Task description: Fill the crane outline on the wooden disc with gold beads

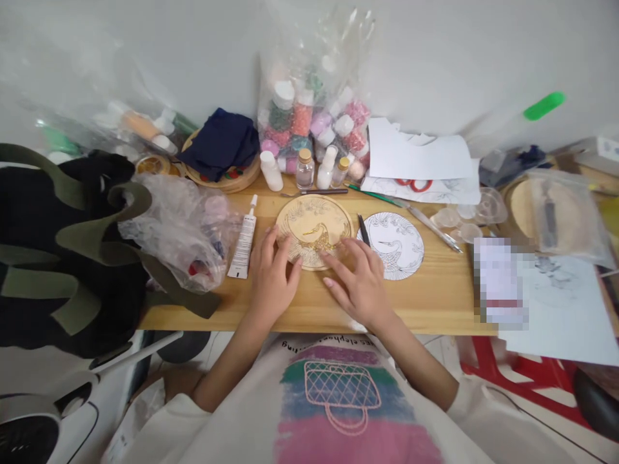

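A round wooden disc (309, 216) with a drawn crane, partly covered in gold, lies flat on the table before me. At its left edge rests my left hand (275, 274), fingers spread and touching the rim. My right hand (360, 280) is at the lower right of the disc, its fingers apart and fingertips on or just over the surface. Neither hand holds anything that I can see. Black tweezers (363, 229) lie right of the disc, overlapping a round paper crane drawing (409, 248). A white glue tube (243, 241) lies to the left.
Behind the disc stand small bottles (305, 171) and a bag of coloured jars (293, 122). Papers (418, 151) cover red scissors (413, 185). A plastic bag (178, 225) and black bag (62, 258) crowd the left; a phone (498, 277) lies right.
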### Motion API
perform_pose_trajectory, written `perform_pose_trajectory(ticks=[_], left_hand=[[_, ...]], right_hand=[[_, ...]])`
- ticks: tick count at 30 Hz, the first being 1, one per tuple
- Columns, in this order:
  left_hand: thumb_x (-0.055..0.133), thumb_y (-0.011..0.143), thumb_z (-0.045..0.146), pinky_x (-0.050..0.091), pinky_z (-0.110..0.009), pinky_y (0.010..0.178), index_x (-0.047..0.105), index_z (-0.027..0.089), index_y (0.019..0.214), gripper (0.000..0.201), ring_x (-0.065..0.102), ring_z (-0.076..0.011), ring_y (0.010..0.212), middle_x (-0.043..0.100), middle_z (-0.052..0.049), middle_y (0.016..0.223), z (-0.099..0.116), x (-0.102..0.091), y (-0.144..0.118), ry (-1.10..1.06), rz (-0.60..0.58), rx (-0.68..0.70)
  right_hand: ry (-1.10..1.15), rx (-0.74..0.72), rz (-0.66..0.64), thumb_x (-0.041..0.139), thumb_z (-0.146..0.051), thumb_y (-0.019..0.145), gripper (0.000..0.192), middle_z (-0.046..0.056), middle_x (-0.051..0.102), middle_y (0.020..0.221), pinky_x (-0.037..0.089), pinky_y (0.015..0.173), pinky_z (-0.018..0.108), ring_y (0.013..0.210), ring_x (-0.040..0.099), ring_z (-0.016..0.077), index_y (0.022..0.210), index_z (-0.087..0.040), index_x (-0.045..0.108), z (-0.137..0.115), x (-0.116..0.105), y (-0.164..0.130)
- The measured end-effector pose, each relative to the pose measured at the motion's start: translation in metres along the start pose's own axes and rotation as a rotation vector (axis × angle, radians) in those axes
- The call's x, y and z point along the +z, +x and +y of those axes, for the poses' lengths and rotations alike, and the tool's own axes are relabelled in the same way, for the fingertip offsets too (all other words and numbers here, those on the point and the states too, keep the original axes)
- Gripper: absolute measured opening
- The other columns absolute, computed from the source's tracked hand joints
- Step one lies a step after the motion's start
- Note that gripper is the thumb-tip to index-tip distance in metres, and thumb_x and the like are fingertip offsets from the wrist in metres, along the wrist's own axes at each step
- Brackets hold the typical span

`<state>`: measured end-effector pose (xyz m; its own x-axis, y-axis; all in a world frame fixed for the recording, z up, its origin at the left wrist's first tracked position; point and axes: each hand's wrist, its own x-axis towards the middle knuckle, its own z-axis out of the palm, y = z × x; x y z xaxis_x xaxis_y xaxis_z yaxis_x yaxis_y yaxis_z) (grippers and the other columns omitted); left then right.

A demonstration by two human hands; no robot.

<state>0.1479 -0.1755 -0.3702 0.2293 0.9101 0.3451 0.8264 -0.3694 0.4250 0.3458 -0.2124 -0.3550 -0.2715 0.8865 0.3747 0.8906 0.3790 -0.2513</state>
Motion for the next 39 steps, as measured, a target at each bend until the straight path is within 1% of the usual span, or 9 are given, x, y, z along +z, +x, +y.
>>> perform_pose_trajectory(ticks=[3,7,14,18,23,25,34,37,39], left_hand=[[0.052,0.095,0.027,0.04,-0.053,0.111,0.051,0.017,0.134,0.04,0.044,-0.0337,0.137,0.048,-0.02,0.144,0.002,-0.002,0.001,-0.021,-0.026,-0.014],[0.053,0.095,0.025,0.04,-0.054,0.111,0.052,0.016,0.133,0.04,0.044,-0.0347,0.138,0.047,-0.021,0.145,0.004,-0.004,0.001,-0.032,-0.042,-0.021],[0.054,0.094,0.024,0.039,-0.055,0.111,0.055,0.015,0.129,0.037,0.042,-0.0357,0.139,0.048,-0.021,0.145,0.005,-0.005,0.002,-0.034,-0.056,-0.031],[0.052,0.095,0.024,0.038,-0.055,0.112,0.058,0.015,0.127,0.034,0.04,-0.0352,0.14,0.048,-0.02,0.147,0.006,-0.005,0.001,-0.038,-0.061,-0.029],[0.049,0.097,0.025,0.037,-0.056,0.113,0.063,0.02,0.123,0.03,0.039,-0.0332,0.142,0.047,-0.015,0.15,0.007,-0.007,0.001,-0.07,-0.072,0.002],[0.05,0.097,0.025,0.038,-0.056,0.113,0.064,0.02,0.123,0.03,0.039,-0.0334,0.142,0.047,-0.015,0.149,0.008,-0.007,0.001,-0.065,-0.071,0.018],[0.052,0.095,0.021,0.042,-0.054,0.11,0.065,0.017,0.121,0.03,0.04,-0.0348,0.141,0.048,-0.018,0.146,0.009,-0.006,0.0,-0.023,-0.062,0.069],[0.051,0.096,0.021,0.04,-0.055,0.111,0.064,0.019,0.122,0.029,0.039,-0.0341,0.142,0.047,-0.017,0.147,0.009,-0.006,0.0,-0.033,-0.067,0.057],[0.053,0.095,0.023,0.039,-0.055,0.112,0.06,0.019,0.127,0.032,0.038,-0.0336,0.142,0.047,-0.016,0.148,0.009,-0.006,0.001,-0.044,-0.063,0.028]], right_hand=[[-0.022,-0.028,-0.048,0.046,-0.044,0.097,0.042,0.011,0.041,0.149,0.036,0.106,0.048,0.139,0.035,0.0313,0.134,-0.03,0.059,-0.006,0.006,0.003],[-0.039,-0.003,-0.082,0.047,-0.045,0.096,0.045,0.011,0.036,0.155,0.034,0.108,0.049,0.141,0.033,0.0326,0.138,-0.03,0.056,-0.007,0.01,0.002],[-0.028,0.008,-0.122,0.047,-0.039,0.097,0.04,0.013,0.038,0.154,0.036,0.107,0.048,0.141,0.035,0.0322,0.133,-0.027,0.059,-0.007,0.01,0.004],[-0.02,0.018,-0.119,0.048,-0.039,0.097,0.042,0.013,0.039,0.153,0.037,0.107,0.049,0.141,0.035,0.0319,0.136,-0.027,0.056,-0.007,0.01,0.004],[-0.03,0.046,-0.127,0.047,-0.041,0.097,0.045,0.013,0.041,0.152,0.037,0.107,0.052,0.141,0.036,0.0331,0.14,-0.029,0.052,-0.007,0.012,0.003],[-0.034,0.049,-0.129,0.046,-0.041,0.097,0.046,0.013,0.041,0.152,0.037,0.107,0.052,0.141,0.036,0.0331,0.141,-0.029,0.052,-0.007,0.012,0.003],[-0.045,0.035,-0.125,0.046,-0.044,0.097,0.047,0.014,0.041,0.151,0.039,0.105,0.05,0.14,0.036,0.0324,0.141,-0.028,0.051,-0.007,0.013,0.004],[-0.032,0.043,-0.114,0.045,-0.044,0.098,0.049,0.014,0.043,0.15,0.039,0.106,0.049,0.14,0.037,0.0316,0.144,-0.028,0.047,-0.007,0.013,0.004],[-0.011,0.056,-0.11,0.044,-0.045,0.098,0.052,0.014,0.044,0.149,0.038,0.106,0.05,0.14,0.038,0.0314,0.147,-0.027,0.043,-0.006,0.013,0.003]])
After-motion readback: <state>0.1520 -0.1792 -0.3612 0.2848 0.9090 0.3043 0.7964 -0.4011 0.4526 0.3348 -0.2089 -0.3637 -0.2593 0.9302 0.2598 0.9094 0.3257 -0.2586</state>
